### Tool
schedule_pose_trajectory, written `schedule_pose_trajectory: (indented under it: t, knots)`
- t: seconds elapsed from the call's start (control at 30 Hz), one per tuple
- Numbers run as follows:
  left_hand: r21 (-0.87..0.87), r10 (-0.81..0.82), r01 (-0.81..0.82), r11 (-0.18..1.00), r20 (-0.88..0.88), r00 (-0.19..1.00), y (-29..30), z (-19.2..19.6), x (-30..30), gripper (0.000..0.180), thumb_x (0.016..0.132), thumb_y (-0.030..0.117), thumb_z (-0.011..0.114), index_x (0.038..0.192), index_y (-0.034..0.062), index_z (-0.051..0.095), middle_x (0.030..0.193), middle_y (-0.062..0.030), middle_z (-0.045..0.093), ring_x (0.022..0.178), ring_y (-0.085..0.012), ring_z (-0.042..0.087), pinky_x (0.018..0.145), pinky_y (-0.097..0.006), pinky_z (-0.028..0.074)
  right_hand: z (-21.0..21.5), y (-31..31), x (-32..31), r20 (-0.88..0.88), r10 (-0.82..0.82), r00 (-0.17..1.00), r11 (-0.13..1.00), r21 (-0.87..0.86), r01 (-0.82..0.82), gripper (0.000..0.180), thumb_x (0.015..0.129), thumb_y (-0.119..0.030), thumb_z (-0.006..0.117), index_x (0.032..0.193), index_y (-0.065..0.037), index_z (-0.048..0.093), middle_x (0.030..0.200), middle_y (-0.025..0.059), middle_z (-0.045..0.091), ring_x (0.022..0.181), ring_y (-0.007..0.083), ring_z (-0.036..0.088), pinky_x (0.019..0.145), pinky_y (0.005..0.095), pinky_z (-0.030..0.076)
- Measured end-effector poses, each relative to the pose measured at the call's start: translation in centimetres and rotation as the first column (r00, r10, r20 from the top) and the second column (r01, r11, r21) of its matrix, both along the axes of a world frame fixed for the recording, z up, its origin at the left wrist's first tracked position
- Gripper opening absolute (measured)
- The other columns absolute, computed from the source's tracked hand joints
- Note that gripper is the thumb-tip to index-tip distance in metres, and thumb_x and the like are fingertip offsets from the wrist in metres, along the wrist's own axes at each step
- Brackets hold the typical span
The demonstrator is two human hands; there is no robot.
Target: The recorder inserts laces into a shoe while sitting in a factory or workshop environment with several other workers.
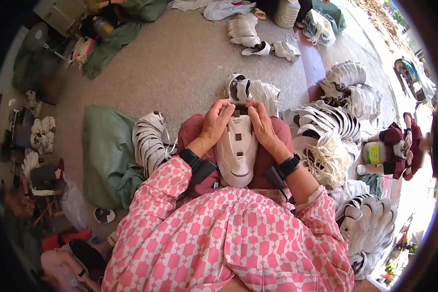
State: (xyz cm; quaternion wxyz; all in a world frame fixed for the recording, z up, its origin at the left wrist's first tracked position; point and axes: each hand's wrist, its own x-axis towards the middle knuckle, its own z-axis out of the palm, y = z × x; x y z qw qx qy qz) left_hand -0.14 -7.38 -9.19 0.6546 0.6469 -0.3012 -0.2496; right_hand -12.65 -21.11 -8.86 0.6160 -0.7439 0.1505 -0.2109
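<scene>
A white shoe upper (237, 155) lies lengthwise on my lap, its rounded toe toward me and its dark-lined collar at the far end. My left hand (216, 122) grips the collar's left side, thumb and fingertips pressed at the dark edge. On the opposite side my right hand (264, 127) pinches the same edge in a matching way. The fingertips almost meet over the opening, and what lies between them is too small to make out. Small dark slots run down the upper's middle. Just beyond my knees rests a bundle of white shoe uppers (264, 92).
Curved stacks of uppers stand at my left knee (151, 141) and right (370, 219). A heap of cream laces (326, 160) lies by my right forearm. A green cloth sack (107, 151) is on the left. Other people sit at both sides, one in dark red (406, 146).
</scene>
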Motion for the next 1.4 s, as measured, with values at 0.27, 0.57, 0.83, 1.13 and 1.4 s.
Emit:
schedule_pose_trajectory:
  t: [0.27,0.57,0.83,1.13,1.4]
  knots:
    - [0.18,-0.167,0.089,0.98,0.485,0.858,2.1,0.8,-0.5,0.043,0.094,0.035,0.064,0.121,0.0027,0.057,0.143,-0.0203,0.044,0.133,-0.0343,0.043,0.109,-0.04,0.035,0.8,-1.3,-1.4,-0.102,0.152,0.983,0.981,0.139,-0.138,0.026,0.092,-0.021,0.067,0.106,0.0,0.061,0.134,0.0179,0.053,0.116,0.0305,0.056,0.099,0.0367,0.043]
    - [0.329,-0.226,0.077,0.941,0.444,0.867,1.7,0.7,-0.2,0.062,0.084,0.038,0.074,0.125,-0.0034,0.052,0.145,-0.0223,0.04,0.135,-0.0331,0.04,0.112,-0.04,0.032,1.1,-0.3,-0.9,-0.118,-0.066,0.991,0.969,-0.245,0.036,0.029,0.1,-0.029,0.054,0.107,-0.002,0.062,0.107,0.0158,0.062,0.099,0.0318,0.062,0.085,0.0385,0.048]
    - [0.207,-0.066,-0.026,0.978,0.424,0.903,1.5,0.6,-1.4,0.06,0.079,0.033,0.08,0.116,-0.004,0.051,0.134,-0.023,0.045,0.124,-0.0343,0.046,0.106,-0.04,0.038,-0.8,-10.6,-15.7,-0.269,-0.627,0.731,0.738,-0.506,0.446,0.013,0.089,-0.014,0.065,0.099,-0.004,0.066,0.089,0.0128,0.07,0.079,0.0275,0.068,0.072,0.0357,0.052]
    - [0.247,-0.112,0.001,0.969,0.433,0.895,1.5,0.7,-1.0,0.062,0.079,0.036,0.079,0.118,-0.0034,0.052,0.135,-0.0228,0.044,0.128,-0.0352,0.043,0.108,-0.04,0.036,-6.5,-20.7,-29.0,-0.468,-0.801,0.373,0.596,-0.574,0.561,0.034,0.09,-0.03,0.064,0.091,0.004,0.065,0.08,0.017,0.067,0.068,0.0279,0.064,0.066,0.0368,0.049]
    - [0.244,-0.108,0.001,0.97,0.428,0.897,1.4,0.8,-1.0,0.06,0.079,0.036,0.079,0.117,-0.0034,0.054,0.137,-0.0221,0.044,0.13,-0.0348,0.043,0.108,-0.039,0.036,-5.1,-23.1,-29.2,-0.347,-0.824,0.448,0.544,-0.262,0.797,0.039,0.087,-0.031,0.059,0.083,0.007,0.065,0.07,0.0117,0.064,0.051,0.0191,0.059,0.051,0.0308,0.048]
